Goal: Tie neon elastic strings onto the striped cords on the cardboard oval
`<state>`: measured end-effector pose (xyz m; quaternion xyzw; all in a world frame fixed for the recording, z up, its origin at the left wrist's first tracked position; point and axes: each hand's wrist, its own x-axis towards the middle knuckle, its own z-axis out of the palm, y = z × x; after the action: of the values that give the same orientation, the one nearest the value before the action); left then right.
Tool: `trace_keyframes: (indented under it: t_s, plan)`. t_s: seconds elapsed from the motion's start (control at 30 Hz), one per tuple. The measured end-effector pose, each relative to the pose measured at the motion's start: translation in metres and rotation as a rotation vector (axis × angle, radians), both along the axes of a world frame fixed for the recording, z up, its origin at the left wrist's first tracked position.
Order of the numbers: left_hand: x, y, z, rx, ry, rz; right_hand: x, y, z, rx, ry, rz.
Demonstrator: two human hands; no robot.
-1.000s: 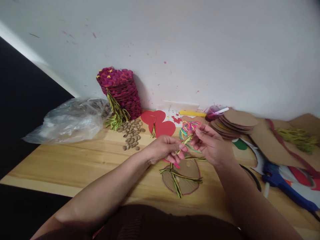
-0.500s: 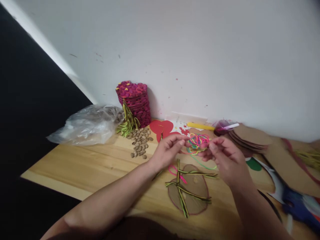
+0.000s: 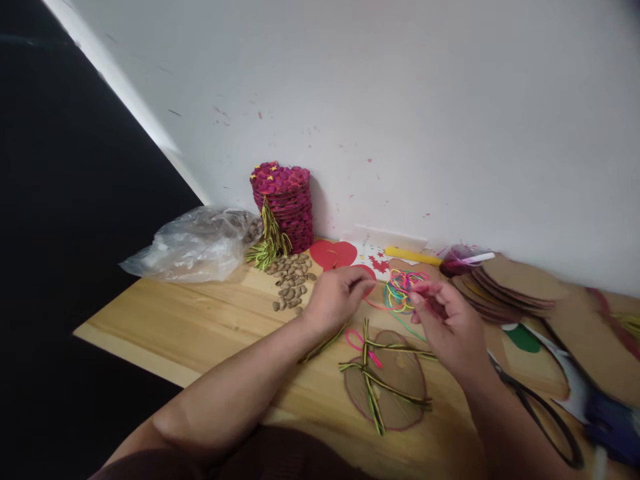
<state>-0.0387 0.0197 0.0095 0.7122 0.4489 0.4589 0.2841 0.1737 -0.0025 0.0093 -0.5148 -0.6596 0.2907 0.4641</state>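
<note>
My left hand (image 3: 336,299) is closed in a pinch, thumb against fingers; what it pinches is too small to make out. Just below its fingertips, a coral strand runs right to a tangle of bright multicoloured string (image 3: 399,297). At the tangle's right edge, my right hand (image 3: 453,330) has its thumb and index finger together; anything between them is indistinct. Below both hands lies a round cardboard piece (image 3: 400,377) with a dark red rim. Green-and-black yarn strands (image 3: 373,393) cross it, beside a small pink string loop (image 3: 353,339).
A purple woven container (image 3: 285,217) with a yellow-green tassel (image 3: 270,243) stands by the wall. Left of it lies a clear plastic bag (image 3: 200,247); brown shells or seeds (image 3: 290,287) are scattered in front. Black-handled scissors (image 3: 545,410), stacked cardboard (image 3: 520,283) and a blue tool (image 3: 613,420) lie right.
My hands have moved slightly apart, with the string tangle now more visible between them. The view has shifted left, showing more of the scissors.
</note>
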Motion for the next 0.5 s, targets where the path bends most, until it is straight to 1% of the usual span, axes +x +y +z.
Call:
trace_keyframes:
  t_s: [0.03, 0.07, 0.13, 0.17, 0.2, 0.23, 0.27, 0.3, 0.37, 0.4, 0.43, 0.47, 0.5]
  plan:
    - [-0.004, 0.004, 0.0, 0.035, 0.049, 0.088, 0.0, 0.002, -0.001, -0.008, 0.023, -0.019]
    - [-0.008, 0.008, -0.001, 0.044, 0.118, 0.147, 0.001, 0.003, -0.003, -0.014, 0.039, -0.026]
    - [-0.013, 0.016, -0.003, 0.044, 0.232, 0.234, 0.0, 0.005, -0.005, -0.029, 0.039, -0.023]
    - [-0.015, 0.018, -0.003, 0.056, 0.234, 0.292, 0.0, 0.005, -0.006, -0.036, 0.034, -0.019]
    - [-0.016, 0.019, -0.002, 0.065, 0.181, 0.32, -0.002, 0.004, -0.007, -0.044, 0.033, -0.015]
    - [-0.016, 0.019, 0.001, 0.06, 0.084, 0.298, -0.003, 0.003, -0.006, -0.06, 0.037, -0.009]
    - [-0.015, 0.017, 0.004, 0.037, -0.058, 0.212, -0.005, 0.002, -0.005, -0.085, 0.049, 0.002]
    - [-0.014, 0.014, 0.008, -0.039, -0.24, 0.053, -0.007, 0.0, -0.003, -0.114, 0.067, 0.02]
    - [-0.01, 0.007, 0.015, -0.325, -0.601, -0.381, -0.011, -0.003, 0.003, -0.177, 0.124, 0.071]
    - [-0.008, 0.003, 0.018, -0.477, -0.738, -0.569, -0.013, -0.005, 0.006, -0.197, 0.154, 0.106]
    - [-0.005, -0.001, 0.021, -0.597, -0.848, -0.705, -0.016, -0.007, 0.008, -0.213, 0.182, 0.131]
    - [-0.003, -0.005, 0.022, -0.694, -0.931, -0.797, -0.018, -0.008, 0.009, -0.225, 0.207, 0.15]
    - [-0.001, -0.009, 0.022, -0.766, -0.992, -0.853, -0.021, -0.01, 0.009, -0.214, 0.228, 0.164]
